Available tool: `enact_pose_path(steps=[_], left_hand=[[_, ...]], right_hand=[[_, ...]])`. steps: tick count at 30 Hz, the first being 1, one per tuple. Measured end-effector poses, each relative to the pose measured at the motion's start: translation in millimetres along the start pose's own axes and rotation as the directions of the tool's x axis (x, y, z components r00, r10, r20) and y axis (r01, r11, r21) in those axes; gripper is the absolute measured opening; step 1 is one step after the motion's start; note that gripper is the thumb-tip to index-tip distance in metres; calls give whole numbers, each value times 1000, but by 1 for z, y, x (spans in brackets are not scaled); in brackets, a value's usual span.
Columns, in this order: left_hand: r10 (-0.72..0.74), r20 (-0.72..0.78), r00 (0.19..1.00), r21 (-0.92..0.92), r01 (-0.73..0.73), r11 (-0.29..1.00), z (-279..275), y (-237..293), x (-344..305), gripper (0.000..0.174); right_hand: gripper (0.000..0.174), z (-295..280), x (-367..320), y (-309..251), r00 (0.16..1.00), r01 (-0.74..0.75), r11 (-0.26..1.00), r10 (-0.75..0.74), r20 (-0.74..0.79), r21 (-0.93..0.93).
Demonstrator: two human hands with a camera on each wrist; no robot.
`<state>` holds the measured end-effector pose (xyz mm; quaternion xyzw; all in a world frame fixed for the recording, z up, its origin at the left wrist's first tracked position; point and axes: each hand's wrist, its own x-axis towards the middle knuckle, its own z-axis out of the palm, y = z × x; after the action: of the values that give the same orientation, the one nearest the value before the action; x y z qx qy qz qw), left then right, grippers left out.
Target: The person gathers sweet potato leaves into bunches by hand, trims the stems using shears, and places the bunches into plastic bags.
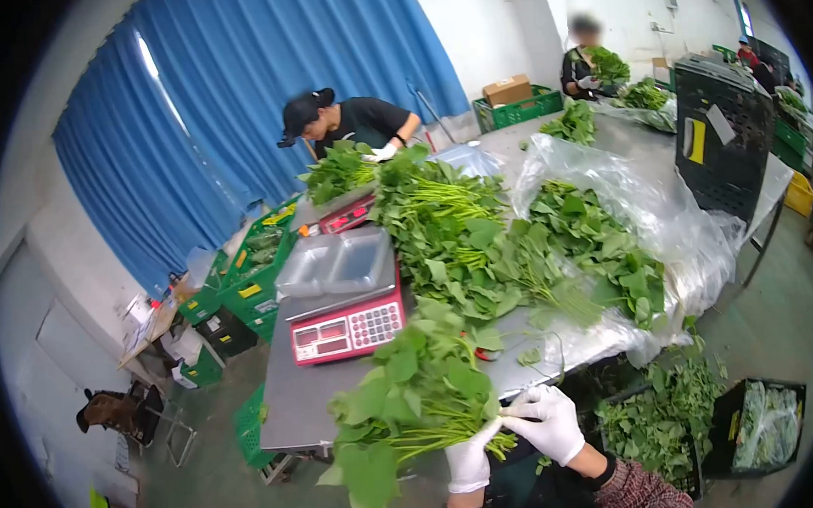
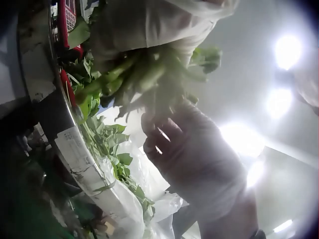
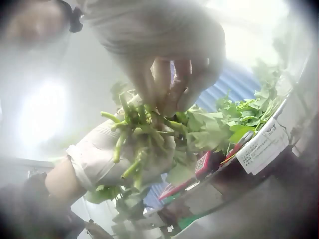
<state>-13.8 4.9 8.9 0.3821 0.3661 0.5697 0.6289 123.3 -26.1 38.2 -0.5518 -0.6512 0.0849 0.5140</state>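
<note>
A bunch of leafy green stems (image 1: pixel 414 392) is held over the table's front edge. My gloved left hand (image 1: pixel 470 458) grips it round the stems near their cut ends; the same hand (image 3: pixel 112 154) shows behind the stem ends in the right wrist view. My gloved right hand (image 1: pixel 546 423) pinches at the stems beside the left, its fingertips close together. In the left wrist view the right hand (image 2: pixel 194 154) reaches to the stems (image 2: pixel 144 79) from below. Leaves hang down at the bunch's left side.
A red scale (image 1: pixel 348 335) with clear trays (image 1: pixel 333 262) stands behind the bunch. More greens (image 1: pixel 451 224) and plastic film (image 1: pixel 681 230) cover the table's middle and right. Crates stand on the floor both sides. Two people handle greens across the table.
</note>
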Motion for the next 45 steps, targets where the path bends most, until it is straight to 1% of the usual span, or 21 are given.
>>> enact_pose_path(steps=[4,8,9,10,11,12,14,15,16,17,18,21,23,28,30,36,39,41,42,44,45], left_hand=[[-14,-62,998,-207,1,978,10,3,-3,23],[-132,-46,990,-390,104,915,-12,-2,6,27],[-131,-59,990,-389,98,916,-14,2,6,27],[-122,-32,992,-396,100,913,-16,6,7,27],[-116,-4,993,-404,105,909,-18,7,6,27],[-117,-12,993,-410,102,906,-21,6,5,27],[-138,63,988,-288,151,946,-19,-3,5,27],[-117,95,989,-253,137,958,-15,-6,4,28],[-123,107,987,-251,147,957,-11,-5,3,28],[-106,148,983,-189,133,973,-8,-1,0,28],[-89,186,979,-127,113,985,-5,3,-4,28],[-67,163,984,-108,86,990,2,11,-10,21],[-84,165,983,-76,98,992,-3,13,-10,23],[-183,87,979,-204,198,959,-13,1,0,27],[-236,-2,972,-340,221,914,-9,-2,2,26],[-175,68,982,-359,187,914,-8,-4,-1,23],[-164,31,986,-380,163,911,-13,-3,6,22],[-185,-22,982,-456,155,876,-19,3,11,22],[-180,-26,983,-458,148,876,-20,3,12,22],[-86,118,989,-468,132,874,-21,4,10,22],[-86,117,989,-467,131,874,-22,3,8,22]], right_hand=[[8,9,-8,4,946,-274,821,323,-11,501],[12,-49,2,-20,835,-358,703,535,-126,614],[12,-64,-4,-2,855,-141,808,391,-341,573],[11,-79,-3,-1,659,92,639,536,-527,764],[20,-104,-4,-3,584,264,641,489,-649,721],[29,-121,-2,-6,462,544,476,517,-720,691],[34,-109,15,-40,455,619,260,651,-608,741],[33,-90,7,-22,705,237,473,518,-485,849],[32,-67,-3,0,861,-149,674,448,-240,723],[24,-52,9,-4,950,-273,797,312,18,538],[19,-34,15,0,990,-117,924,79,117,365],[13,-3,23,0,984,-130,972,102,147,198],[12,8,22,4,949,-310,884,265,171,350],[8,12,7,8,952,-295,754,287,110,587],[6,6,-2,5,850,-507,368,364,381,779],[8,1,-2,9,889,-456,441,256,379,773],[11,-22,-4,5,797,-581,540,229,558,609],[13,-70,0,9,807,-449,551,-89,584,704],[18,-77,-11,31,872,-94,181,-460,169,979],[21,-109,31,0,520,-112,-483,-774,-363,869],[24,-98,31,5,526,-164,-558,-747,-407,813]])
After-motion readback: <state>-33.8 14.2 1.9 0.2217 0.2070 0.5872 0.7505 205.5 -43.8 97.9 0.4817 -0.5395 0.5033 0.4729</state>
